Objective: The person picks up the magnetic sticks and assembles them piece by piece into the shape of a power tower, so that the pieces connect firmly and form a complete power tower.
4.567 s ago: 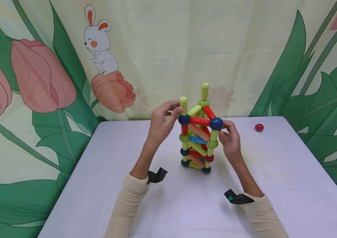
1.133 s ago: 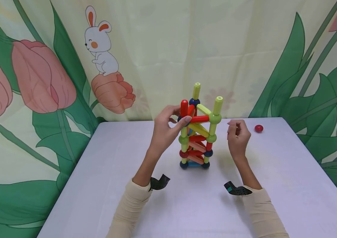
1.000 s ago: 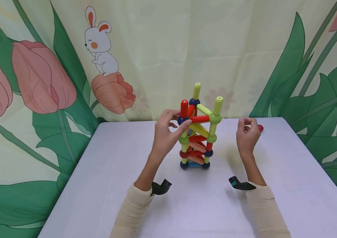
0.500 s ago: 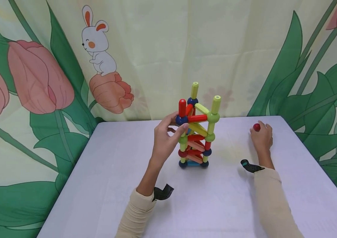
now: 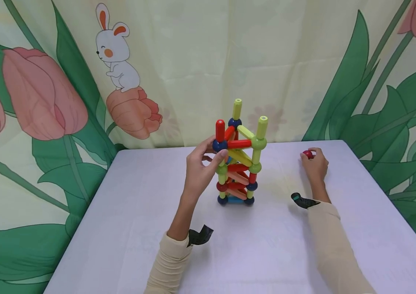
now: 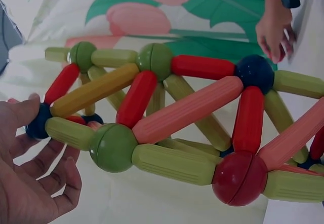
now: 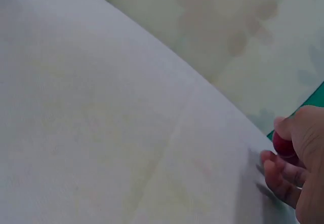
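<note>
A tall tower of magnetic sticks and balls (image 5: 255, 156) stands upright on the table in the head view, its coloured sticks joined at blue, green and red balls. At its top left corner, my left hand (image 5: 201, 169) holds a blue ball (image 5: 220, 145) between thumb and fingers. The left wrist view shows the thumb on this blue ball (image 6: 38, 121), the other fingers loosely bent below. Far to the right, my right hand (image 5: 315, 165) pinches a loose red ball (image 5: 307, 154). The right wrist view shows that red ball (image 7: 284, 147) between thumb and fingers, partly covered.
Under everything lies a white tabletop (image 5: 138, 212), its back edge close behind the tower and the right hand. A curtain (image 5: 200, 73) printed with tulips and a rabbit hangs behind it. Three sticks, one of them red (image 5: 220, 130), point up from the tower's top.
The tower has turned, bringing a different side to the front. My right hand has left it, moved right and taken hold of the red ball. My left hand stays at the top left corner.
</note>
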`<state>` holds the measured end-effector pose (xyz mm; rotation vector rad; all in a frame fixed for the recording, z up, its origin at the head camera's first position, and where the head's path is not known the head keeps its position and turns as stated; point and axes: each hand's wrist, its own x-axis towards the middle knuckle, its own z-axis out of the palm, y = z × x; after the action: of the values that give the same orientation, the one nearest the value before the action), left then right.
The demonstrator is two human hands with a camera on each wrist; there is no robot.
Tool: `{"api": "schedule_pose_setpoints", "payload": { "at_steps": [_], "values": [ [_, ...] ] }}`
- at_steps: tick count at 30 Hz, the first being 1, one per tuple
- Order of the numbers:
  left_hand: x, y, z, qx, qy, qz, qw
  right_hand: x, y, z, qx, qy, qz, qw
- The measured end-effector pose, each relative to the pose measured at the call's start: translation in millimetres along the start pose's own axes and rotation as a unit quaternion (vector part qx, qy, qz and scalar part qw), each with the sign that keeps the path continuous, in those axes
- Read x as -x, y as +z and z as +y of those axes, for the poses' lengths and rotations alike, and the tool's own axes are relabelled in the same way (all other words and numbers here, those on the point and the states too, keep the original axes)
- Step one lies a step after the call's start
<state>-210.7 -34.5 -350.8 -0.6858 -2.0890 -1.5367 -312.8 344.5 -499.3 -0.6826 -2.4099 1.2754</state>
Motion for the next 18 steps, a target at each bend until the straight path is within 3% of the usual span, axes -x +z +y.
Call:
{"api": "schedule_pose_setpoints", "payload": {
  "at_steps": [3, 6, 8, 10, 13, 15, 18],
  "values": [
    [-0.6, -0.6, -0.9, -0.003, 0.001, 0.001, 1.0000, -0.5, 3.5, -14.7, -0.144, 0.050, -0.019, 0.9882],
    [-0.6, -0.7, -1.3, -0.006, 0.001, -0.001, 1.0000, 1.4, 3.2, -34.4, -0.273, 0.097, -0.039, 0.9562],
    [0.0, -1.2, -1.2, -0.007, 0.001, -0.001, 1.0000, 5.2, 2.6, -49.7, -0.315, 0.098, -0.057, 0.9422],
    [0.8, -1.3, -1.0, -0.006, 0.001, -0.002, 1.0000, 10.6, 0.9, -66.5, -0.326, 0.060, -0.080, 0.9402],
    [1.8, -1.0, -1.4, -0.007, 0.000, -0.003, 1.0000, 21.7, -4.1, -99.2, -0.305, -0.034, -0.114, 0.9448],
    [1.6, -1.0, -1.7, -0.007, 0.002, -0.003, 1.0000, 30.4, -9.6, -125.8, -0.295, -0.105, -0.130, 0.9408],
    [0.2, -1.1, -2.4, -0.008, 0.010, -0.002, 0.9999, 45.3, -18.8, -167.4, -0.282, -0.203, -0.142, 0.9270]
  ]
}}
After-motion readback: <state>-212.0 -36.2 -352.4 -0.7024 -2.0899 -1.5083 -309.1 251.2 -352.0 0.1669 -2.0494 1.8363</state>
